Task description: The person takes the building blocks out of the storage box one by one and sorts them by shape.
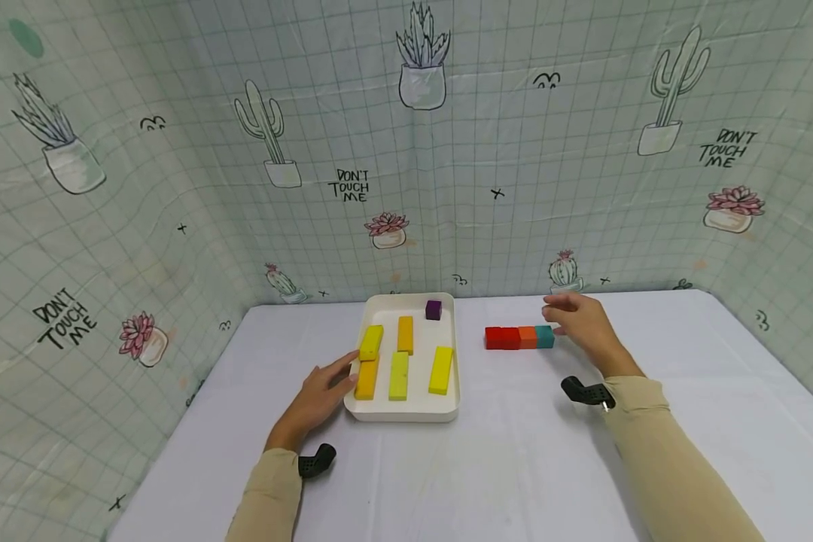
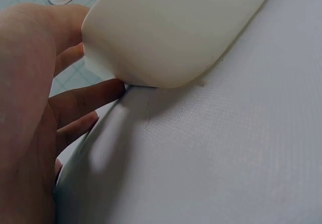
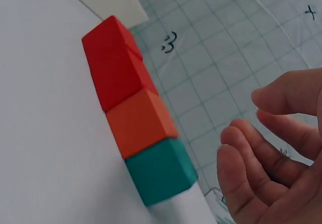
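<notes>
Judging by how the blocks lie, the sorting seems partway along. Right of centre in the head view, a straight row is set out on the worktop (image 1: 481, 467): two red cubes (image 1: 502, 338), an orange cube (image 1: 528, 338) and a teal cube (image 1: 545, 336) at the right end, each touching its neighbour. The rest sit in the white tray (image 1: 406, 416) near the middle of the frame: a purple cube (image 1: 433, 310) towards its upper right corner and five long blocks (image 1: 398, 376) in yellow and amber shades. If all of these are meant to come out, those six are what is left; the pictures do not settle that.

The left hand (image 1: 321, 395), lower left of centre, touches the tray's left edge with its fingers loosely extended. The right hand (image 1: 583, 324) is released, fingers bent and holding nothing, just beside the teal end of the row.

The only readable writing is on the patterned cloth (image 1: 447, 150) behind: "DON'T TOUCH ME", printed at left, upper centre and upper right of the frame. No brand or label can be read on the blocks, the tray or the black wrist devices (image 1: 317, 461).
</notes>
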